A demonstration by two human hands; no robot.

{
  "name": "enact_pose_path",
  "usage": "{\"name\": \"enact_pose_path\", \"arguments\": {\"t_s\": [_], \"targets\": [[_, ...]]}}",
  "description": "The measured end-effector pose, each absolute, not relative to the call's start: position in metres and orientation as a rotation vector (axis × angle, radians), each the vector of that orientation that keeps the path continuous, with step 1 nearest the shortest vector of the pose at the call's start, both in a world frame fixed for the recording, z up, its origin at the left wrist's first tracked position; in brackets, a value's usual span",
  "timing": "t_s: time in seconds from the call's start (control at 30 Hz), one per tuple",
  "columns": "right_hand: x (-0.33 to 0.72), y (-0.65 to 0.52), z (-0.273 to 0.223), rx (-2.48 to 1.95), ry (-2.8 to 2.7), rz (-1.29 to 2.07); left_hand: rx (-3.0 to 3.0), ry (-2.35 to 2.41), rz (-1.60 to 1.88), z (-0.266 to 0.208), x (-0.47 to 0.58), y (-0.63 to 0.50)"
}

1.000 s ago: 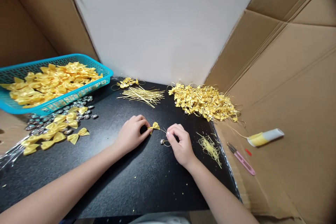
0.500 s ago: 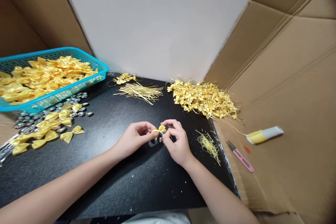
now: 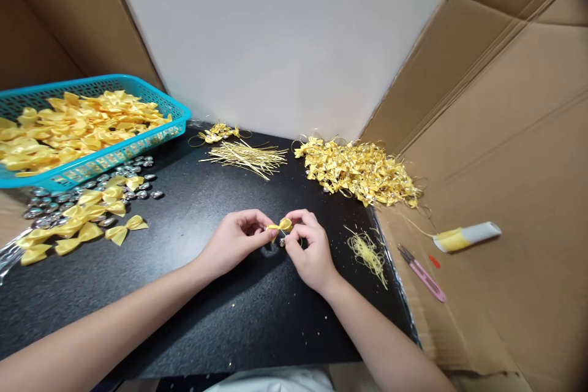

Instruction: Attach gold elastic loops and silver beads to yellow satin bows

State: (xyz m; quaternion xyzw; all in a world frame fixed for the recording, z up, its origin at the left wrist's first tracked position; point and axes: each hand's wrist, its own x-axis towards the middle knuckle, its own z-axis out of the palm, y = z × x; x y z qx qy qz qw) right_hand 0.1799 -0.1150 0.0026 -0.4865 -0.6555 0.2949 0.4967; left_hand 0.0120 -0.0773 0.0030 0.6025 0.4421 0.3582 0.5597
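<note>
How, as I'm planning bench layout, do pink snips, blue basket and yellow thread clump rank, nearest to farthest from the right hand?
1. Yellow thread clump: just right.
2. Pink snips: farther right, on cardboard.
3. Blue basket: far left.

Left hand [image 3: 241,237] pinches left end of bow [image 3: 285,224]. Right hand [image 3: 310,250] is at right end. Silver ball [image 3: 282,242]: just below bow. Basket [image 3: 120,154] stands left; snips [image 3: 427,280] lie right.

Black tabletop [image 3: 206,318]: satin bows [image 3: 90,231], silvery beads [image 3: 142,194] at ten o'clock; gold cords [image 3: 250,158], twelve; heaped bow charms [image 3: 361,173], two; thread tangle [image 3: 367,253], three.
</note>
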Motion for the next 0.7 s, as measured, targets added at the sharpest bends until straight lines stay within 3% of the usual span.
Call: {"name": "enact_pose_path", "arguments": {"t_s": [0.7], "targets": [[0.1792, -0.1159, 0.0027, -1.143, -1.589, 0.764, 1.767, 1.193, 0.927, 0.0045, 0.0091, -0.0823]]}}
